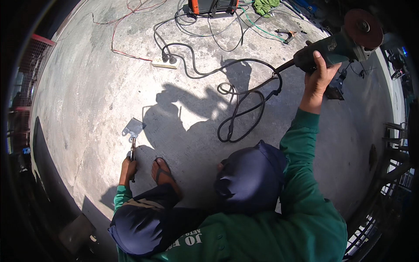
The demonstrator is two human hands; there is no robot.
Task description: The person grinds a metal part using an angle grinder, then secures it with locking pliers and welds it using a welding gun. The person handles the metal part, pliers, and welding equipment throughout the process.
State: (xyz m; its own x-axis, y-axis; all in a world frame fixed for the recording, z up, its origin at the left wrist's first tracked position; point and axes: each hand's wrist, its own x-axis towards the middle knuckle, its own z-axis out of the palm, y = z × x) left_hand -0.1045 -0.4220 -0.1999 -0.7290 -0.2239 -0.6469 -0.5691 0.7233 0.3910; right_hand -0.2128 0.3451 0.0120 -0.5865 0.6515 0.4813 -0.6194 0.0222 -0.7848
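Note:
My left hand (127,169) is closed around the handles of locking pliers (132,150), low over the floor beside my sandalled foot. The pliers' jaws meet the near edge of a small flat grey metal plate (135,126) with a notched side. Up at the right, my right hand (321,72) grips the body of a dark green angle grinder (328,51). Its round reddish-brown disc (365,29) faces up and away from the plate. Whether the disc turns I cannot tell.
Black cable (238,120) loops across the concrete from the grinder toward a white power strip (164,64). An orange-and-black machine (213,7), a green cloth (265,7) and a clamp-like holder (286,36) lie farther off. A dark metal piece (335,90) lies below the grinder.

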